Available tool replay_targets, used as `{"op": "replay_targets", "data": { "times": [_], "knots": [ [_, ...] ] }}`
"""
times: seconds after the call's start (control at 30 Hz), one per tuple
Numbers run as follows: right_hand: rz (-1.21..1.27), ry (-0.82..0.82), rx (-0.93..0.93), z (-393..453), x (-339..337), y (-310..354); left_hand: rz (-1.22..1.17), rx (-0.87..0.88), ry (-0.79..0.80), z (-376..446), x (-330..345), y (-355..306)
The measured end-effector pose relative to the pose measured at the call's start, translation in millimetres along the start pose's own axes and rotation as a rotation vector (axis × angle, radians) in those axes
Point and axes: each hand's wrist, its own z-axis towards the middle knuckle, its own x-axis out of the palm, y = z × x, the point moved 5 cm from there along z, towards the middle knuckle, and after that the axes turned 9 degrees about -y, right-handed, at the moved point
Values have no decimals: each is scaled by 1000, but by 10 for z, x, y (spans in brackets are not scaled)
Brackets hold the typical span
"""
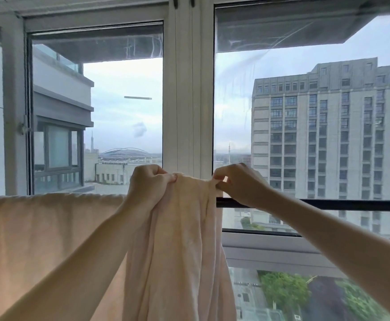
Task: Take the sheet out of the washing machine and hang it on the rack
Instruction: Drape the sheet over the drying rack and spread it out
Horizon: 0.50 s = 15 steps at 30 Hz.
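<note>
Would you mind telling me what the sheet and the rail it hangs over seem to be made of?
The sheet looks like soft woven fabric, likely cotton: matte pale peach, creasing and draping in loose folds where both hands pinch its top edge. The rail looks like metal with a dark, slightly glossy coating, being thin, straight and unbending, though coated plastic cannot be ruled out.

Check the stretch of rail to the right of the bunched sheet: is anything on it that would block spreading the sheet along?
Nothing visible blocks it. Both hands, left and right, pinch the sheet at its top edge, and the dark rail runs bare rightward to the frame edge. Only the window glass lies behind it.
</note>
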Motion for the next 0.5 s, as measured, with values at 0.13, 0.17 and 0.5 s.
{"op": "replay_targets", "data": {
  "times": [0.13,0.17,0.5],
  "knots": [
    [-54,-148,82,-6,-390,-373,156,167,-75,-39,31,-144],
    [-76,-202,126,-25,-524,-515,172,181,-73,-39,52,-157],
    [-340,139,541,-672,-1073,-1780,419,403,299,-372,624,-226]
  ]
}}
